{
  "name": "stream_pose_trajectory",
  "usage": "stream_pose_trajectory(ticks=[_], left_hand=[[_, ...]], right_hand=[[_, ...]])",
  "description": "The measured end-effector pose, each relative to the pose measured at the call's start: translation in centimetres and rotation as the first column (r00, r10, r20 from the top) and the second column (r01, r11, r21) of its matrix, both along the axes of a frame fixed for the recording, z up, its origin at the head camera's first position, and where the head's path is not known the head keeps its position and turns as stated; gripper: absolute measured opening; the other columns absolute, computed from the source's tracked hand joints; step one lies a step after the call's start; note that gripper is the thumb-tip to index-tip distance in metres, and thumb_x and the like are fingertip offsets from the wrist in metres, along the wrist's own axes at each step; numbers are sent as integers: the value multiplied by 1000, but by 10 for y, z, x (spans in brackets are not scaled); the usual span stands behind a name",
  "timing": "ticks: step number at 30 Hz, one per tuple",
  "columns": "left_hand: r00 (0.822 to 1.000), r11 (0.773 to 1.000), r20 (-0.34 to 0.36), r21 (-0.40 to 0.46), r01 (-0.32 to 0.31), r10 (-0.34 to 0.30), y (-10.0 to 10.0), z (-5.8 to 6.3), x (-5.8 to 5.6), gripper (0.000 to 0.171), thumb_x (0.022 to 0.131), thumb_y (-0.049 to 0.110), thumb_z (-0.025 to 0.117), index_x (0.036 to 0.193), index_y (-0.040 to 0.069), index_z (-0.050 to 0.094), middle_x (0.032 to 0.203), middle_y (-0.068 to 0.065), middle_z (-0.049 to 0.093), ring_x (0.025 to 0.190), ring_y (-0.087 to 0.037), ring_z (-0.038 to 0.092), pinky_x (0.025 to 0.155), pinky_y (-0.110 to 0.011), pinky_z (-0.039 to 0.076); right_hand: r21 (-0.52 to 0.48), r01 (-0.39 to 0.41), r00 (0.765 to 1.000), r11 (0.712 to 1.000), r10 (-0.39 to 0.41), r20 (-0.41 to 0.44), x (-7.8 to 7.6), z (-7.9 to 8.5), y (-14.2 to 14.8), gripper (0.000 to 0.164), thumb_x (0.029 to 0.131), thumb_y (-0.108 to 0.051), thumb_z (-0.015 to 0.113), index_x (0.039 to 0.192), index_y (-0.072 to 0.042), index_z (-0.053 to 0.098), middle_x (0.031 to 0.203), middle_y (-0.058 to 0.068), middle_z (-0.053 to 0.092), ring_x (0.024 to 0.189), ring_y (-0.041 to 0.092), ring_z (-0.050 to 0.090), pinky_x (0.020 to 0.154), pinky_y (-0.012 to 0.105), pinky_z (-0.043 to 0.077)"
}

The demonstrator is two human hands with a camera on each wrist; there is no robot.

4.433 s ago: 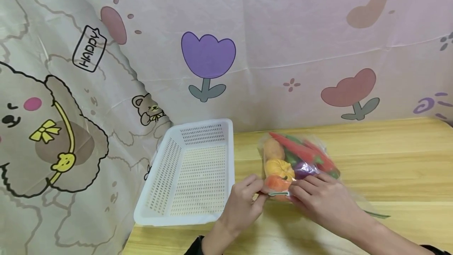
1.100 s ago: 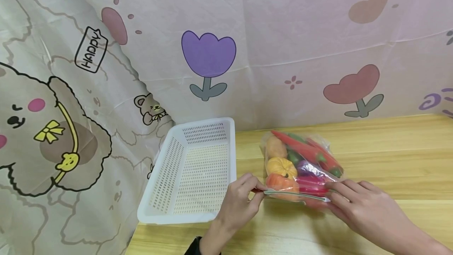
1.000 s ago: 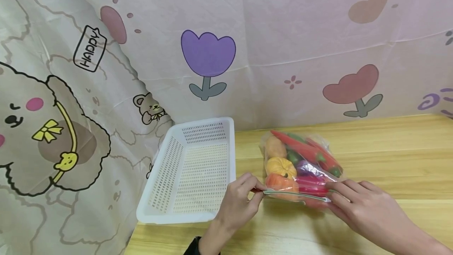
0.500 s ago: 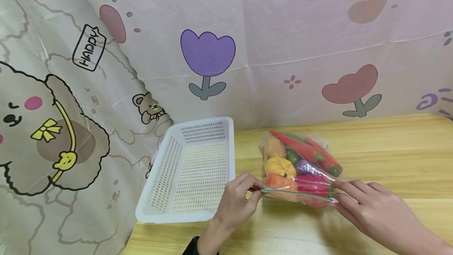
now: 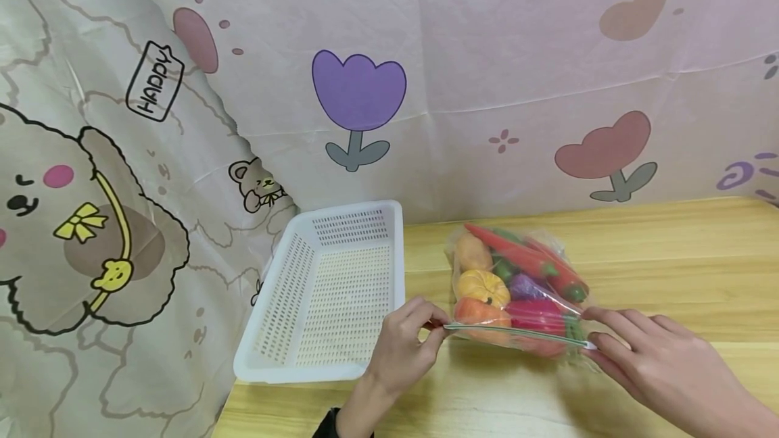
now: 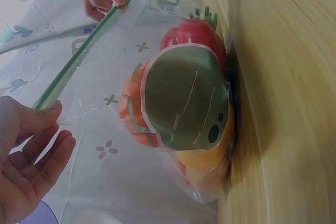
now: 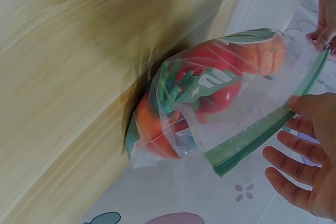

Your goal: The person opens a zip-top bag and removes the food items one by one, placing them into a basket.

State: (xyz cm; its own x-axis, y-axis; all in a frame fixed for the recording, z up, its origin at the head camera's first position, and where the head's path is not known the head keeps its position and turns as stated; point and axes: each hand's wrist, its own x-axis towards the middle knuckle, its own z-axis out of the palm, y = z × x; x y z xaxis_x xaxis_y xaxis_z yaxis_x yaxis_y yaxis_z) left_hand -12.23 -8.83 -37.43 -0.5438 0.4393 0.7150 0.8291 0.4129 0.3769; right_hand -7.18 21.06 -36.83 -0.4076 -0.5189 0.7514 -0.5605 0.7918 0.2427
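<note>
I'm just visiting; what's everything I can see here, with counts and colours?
Basket: one, white, on the table
Bag: one, clear with green print, beside the basket
Zip strip: one, green, along the bag's near edge
Pumpkins: at least two, yellow and orange, in the bag
Long peppers: two visible, red, in the bag
Other bagged produce: count unclear, brown, purple, green, pinkish-red
Table: one, light wood, underneath
Printed cloth: count unclear, pale, behind
Sleeve: black, left arm
Hands: two, bare, pinching the strip

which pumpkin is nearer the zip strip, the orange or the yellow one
The orange pumpkin: in the head view the zip strip crosses over it, while the yellow pumpkin lies farther back.
</note>
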Motion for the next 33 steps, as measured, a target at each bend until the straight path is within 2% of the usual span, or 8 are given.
stream_pose_trajectory(ticks=[7, 14, 25, 33], left_hand=[[1000, 1000, 11, -6, -2, 2, -2, -1, -1, 18, 70, -11, 68, 76, 5, 61, 74, -2, 61, 65, -6, 60, 66, -4, 45], [1000, 1000, 19, -2, 6, -6, -3, -1, -1, 19, 69, -12, 68, 76, 4, 62, 74, -3, 61, 65, -7, 59, 66, -4, 45], [1000, 1000, 13, 2, -14, 14, -4, -3, 0, 19, 68, -11, 69, 75, 5, 62, 73, -2, 60, 64, -6, 59, 66, -4, 45], [999, 1000, 29, -4, -21, 21, -6, -5, 0, 19, 69, -12, 68, 75, 5, 61, 72, -2, 61, 64, -6, 59, 65, -5, 45]], right_hand=[[57, 43, 997, 997, -47, 69, 6, 3, 3, 55, 101, -41, 24, 80, -12, 65, 90, 1, 64, 70, 18, 60, 55, 40, 48], [43, 33, 999, 999, -34, 30, 7, -1, 9, 54, 101, -41, 25, 75, -13, 63, 90, 2, 65, 66, 19, 60, 52, 39, 46], [37, 87, 995, 996, -88, 42, 12, -2, 15, 56, 101, -43, 24, 75, -13, 64, 90, 1, 65, 67, 20, 61, 57, 39, 45], [43, 81, 996, 996, -82, 27, 11, -4, 21, 57, 101, -44, 23, 73, -14, 63, 90, 1, 65, 65, 20, 61, 54, 39, 45]])
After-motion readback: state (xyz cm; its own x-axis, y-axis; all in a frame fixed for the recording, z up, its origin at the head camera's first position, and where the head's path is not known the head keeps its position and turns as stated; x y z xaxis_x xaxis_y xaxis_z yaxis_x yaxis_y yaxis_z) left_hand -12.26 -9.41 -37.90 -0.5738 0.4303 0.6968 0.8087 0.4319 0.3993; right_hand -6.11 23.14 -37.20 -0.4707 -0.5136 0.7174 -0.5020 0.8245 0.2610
